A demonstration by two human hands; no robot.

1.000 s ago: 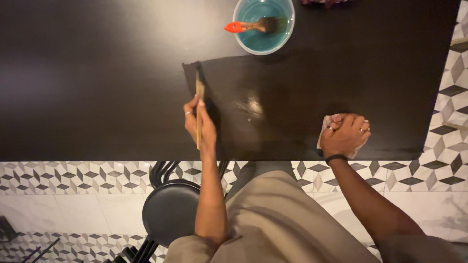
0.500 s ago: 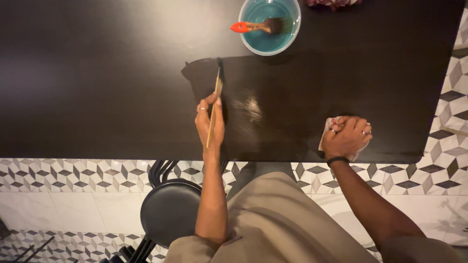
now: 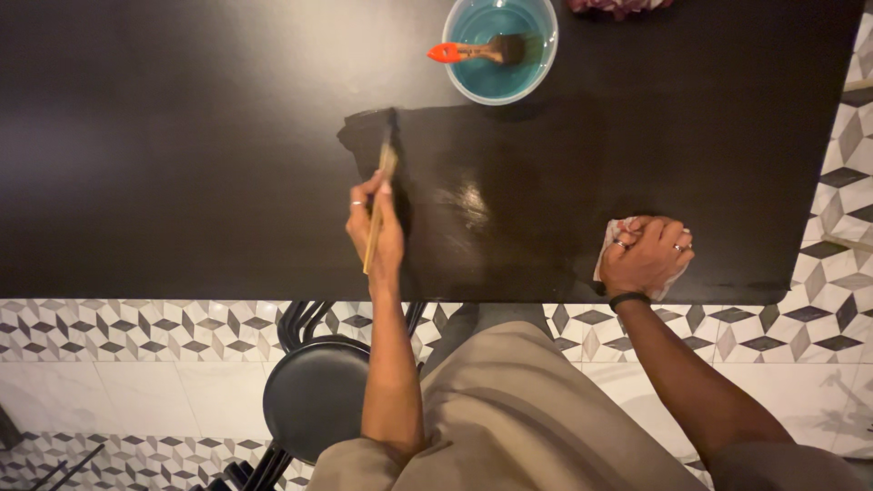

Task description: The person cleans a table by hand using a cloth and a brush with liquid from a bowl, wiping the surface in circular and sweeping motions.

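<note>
My left hand (image 3: 377, 227) grips a thin wooden-handled brush (image 3: 382, 186), its dark bristles touching the black tabletop (image 3: 182, 164) at the left edge of a glossy wet patch (image 3: 509, 195). My right hand (image 3: 647, 255) rests near the table's front edge, closed over a crumpled pale cloth (image 3: 611, 238). A blue bowl (image 3: 501, 47) sits at the far side of the table with an orange-handled brush (image 3: 473, 51) lying in it.
A black round stool (image 3: 314, 395) stands under the table's front edge by my legs. The floor has grey and white patterned tiles (image 3: 136, 327). A reddish object (image 3: 618, 5) lies at the table's far edge.
My left hand has moved the brush to the right and slightly away from me along the wet patch's left edge. The right hand stayed on the cloth.
</note>
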